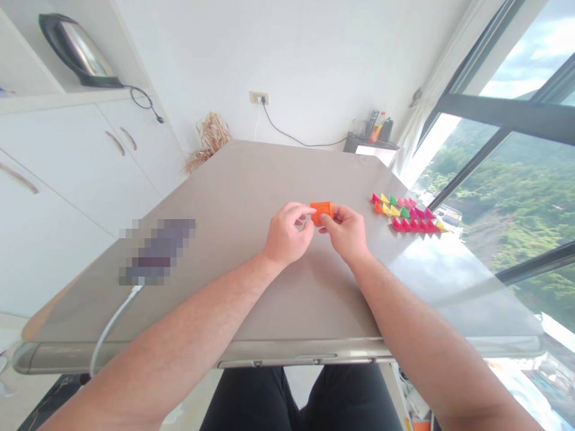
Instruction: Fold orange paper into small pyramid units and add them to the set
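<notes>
A small piece of folded orange paper (322,209) is held above the tabletop, in front of me. My right hand (348,230) pinches its right and lower part, the thumb lying across the near face. My left hand (290,233) is at the paper's left edge. Its index fingertip touches the paper there, and the thumb is apart from that finger, close to the lower left corner. The back of the paper and some of my right fingers are hidden.
Rows of small folded paper pieces (406,214) in red, pink, yellow, green and orange stand on the grey table (278,173) at the right, near the window. A blurred-out dark object (162,248) with a white cable (110,323) lies at the left.
</notes>
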Tool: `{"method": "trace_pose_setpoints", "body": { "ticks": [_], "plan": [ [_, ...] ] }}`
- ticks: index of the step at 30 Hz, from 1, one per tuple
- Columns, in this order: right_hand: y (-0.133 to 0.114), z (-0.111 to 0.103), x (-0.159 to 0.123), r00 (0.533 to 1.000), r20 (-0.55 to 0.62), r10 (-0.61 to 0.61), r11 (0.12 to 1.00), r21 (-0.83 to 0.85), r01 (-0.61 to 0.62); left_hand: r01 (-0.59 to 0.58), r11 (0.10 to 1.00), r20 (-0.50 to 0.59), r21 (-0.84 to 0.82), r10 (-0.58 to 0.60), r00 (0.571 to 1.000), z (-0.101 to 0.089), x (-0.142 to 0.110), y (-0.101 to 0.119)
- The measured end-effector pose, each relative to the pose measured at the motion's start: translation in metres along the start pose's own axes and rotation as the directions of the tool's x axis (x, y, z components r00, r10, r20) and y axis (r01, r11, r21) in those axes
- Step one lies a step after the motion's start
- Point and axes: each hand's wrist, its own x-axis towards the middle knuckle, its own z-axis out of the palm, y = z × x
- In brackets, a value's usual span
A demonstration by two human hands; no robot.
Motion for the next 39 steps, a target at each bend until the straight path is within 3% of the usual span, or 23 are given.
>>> {"method": "trace_pose_setpoints", "body": {
  "ticks": [2,4,7,12,18,24,28,32,39],
  "plan": [
    [0.0,-0.002,0.0,0.999,0.04,0.021,1.0,0.001,-0.021,0.129,0.987,-0.023,-0.093,-0.132,0.991,-0.002,0.003,-0.003],
    [0.0,-0.004,0.0,0.991,0.128,0.025,1.0,0.012,-0.027,0.25,0.948,0.056,-0.199,-0.244,0.968,-0.004,0.006,-0.007],
    [0.001,-0.004,-0.001,0.98,0.197,0.018,1.0,0.003,-0.02,0.342,0.898,0.151,-0.279,-0.31,0.939,-0.007,0.009,-0.009],
    [0.0,-0.007,0.001,0.989,0.138,0.044,0.997,-0.067,-0.035,0.377,0.859,0.188,-0.347,-0.33,0.925,-0.006,0.008,-0.005],
    [-0.004,-0.011,0.001,0.966,0.252,0.054,0.998,0.03,-0.064,0.406,0.821,0.102,-0.402,-0.4,0.911,-0.008,0.011,-0.005],
    [0.0,-0.017,0.003,0.967,0.253,-0.011,1.0,0.027,0.004,0.451,0.788,0.157,-0.42,-0.426,0.891,-0.011,0.011,-0.001],
    [0.001,-0.018,0.003,0.965,0.257,-0.047,0.997,0.066,0.031,0.446,0.787,0.12,-0.425,-0.439,0.89,-0.011,0.011,0.001],
    [0.0,-0.018,0.001,0.963,0.263,-0.057,0.992,0.124,0.025,0.441,0.771,0.095,-0.459,-0.451,0.887,-0.011,0.011,0.002],
    [-0.004,-0.02,0.0,0.961,0.275,-0.015,0.987,0.159,-0.03,0.502,0.679,0.16,-0.536,-0.502,0.85,-0.013,0.011,0.002]
  ]
}}
